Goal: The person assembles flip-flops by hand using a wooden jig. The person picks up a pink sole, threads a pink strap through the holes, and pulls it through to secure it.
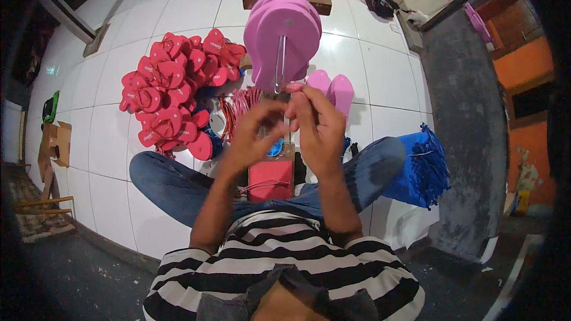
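While stacked purple soles sit ahead, seemingly so the metal rod is within reach, the right hand pinches a small pink piece near the rod's tip, and the left hand curls blurred fingers half-open, apparently empty.

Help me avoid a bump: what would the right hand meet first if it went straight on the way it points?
Probably the front pink sole, near its lower edge: the right hand points up the picture and slightly left. Depth is unclear, so the gap is uncertain.
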The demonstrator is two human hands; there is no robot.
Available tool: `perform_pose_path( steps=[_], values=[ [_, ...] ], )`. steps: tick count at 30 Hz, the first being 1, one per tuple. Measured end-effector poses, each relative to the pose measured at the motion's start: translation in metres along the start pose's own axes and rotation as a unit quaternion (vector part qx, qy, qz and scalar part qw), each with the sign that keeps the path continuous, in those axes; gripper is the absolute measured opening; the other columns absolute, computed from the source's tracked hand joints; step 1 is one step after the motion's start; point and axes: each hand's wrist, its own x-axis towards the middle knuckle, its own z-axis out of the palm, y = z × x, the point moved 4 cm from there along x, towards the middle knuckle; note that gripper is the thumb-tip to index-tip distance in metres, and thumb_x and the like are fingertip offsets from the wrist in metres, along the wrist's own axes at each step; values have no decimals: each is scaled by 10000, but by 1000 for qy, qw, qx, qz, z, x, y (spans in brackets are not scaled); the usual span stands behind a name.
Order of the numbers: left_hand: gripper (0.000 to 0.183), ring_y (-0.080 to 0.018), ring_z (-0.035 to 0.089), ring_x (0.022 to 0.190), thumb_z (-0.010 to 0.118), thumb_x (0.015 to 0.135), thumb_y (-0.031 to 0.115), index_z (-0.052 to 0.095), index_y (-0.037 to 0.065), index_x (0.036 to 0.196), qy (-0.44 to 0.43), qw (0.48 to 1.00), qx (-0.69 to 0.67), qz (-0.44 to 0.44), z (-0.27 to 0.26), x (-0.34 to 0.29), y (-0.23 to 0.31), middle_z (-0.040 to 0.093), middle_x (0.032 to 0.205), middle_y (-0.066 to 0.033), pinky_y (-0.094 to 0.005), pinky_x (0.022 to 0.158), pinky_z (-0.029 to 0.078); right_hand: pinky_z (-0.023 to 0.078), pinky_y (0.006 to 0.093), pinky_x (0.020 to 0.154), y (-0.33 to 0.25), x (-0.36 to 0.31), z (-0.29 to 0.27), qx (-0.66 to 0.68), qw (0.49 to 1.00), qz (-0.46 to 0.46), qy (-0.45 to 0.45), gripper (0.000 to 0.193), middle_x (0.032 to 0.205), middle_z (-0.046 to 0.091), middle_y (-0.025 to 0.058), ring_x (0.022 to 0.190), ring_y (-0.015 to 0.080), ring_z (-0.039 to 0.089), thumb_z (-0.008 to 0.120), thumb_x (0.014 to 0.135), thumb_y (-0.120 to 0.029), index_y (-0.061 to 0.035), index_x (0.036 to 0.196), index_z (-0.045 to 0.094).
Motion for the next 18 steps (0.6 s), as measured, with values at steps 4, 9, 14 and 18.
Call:
perform_pose_path(
  steps=[4,9,14,18],
  values=[
    [295,-176,566,873,579,883,145,569,12,1145,120,976,115,141,-44,50,47,588,1036,-100,-292,761,454,492,342,573,-12,12,3,-142,982,-121,-26,163,827,621,139,660,268,625,561,907,-132,-5,991,619],
    [299,-269,565,965,588,858,83,591,42,1155,174,874,362,274,-40,97,83,593,1111,-132,-340,820,463,463,372,597,-34,7,5,-368,913,-165,-57,178,813,586,124,680,302,581,580,864,-81,-20,1029,604],
    [332,-272,566,984,642,775,30,632,82,1103,173,849,407,290,-34,95,89,599,1117,-88,-356,814,483,484,395,642,-48,24,9,-527,830,-164,-76,276,879,566,117,779,285,597,566,803,-56,-48,1079,575],
    [324,-268,575,973,658,757,53,605,74,1077,152,848,404,309,-33,91,94,606,1083,-75,-361,780,498,474,358,681,-52,18,8,-571,789,-211,-75,279,875,540,105,835,251,582,566,763,-46,-36,1042,574]
  ],
)
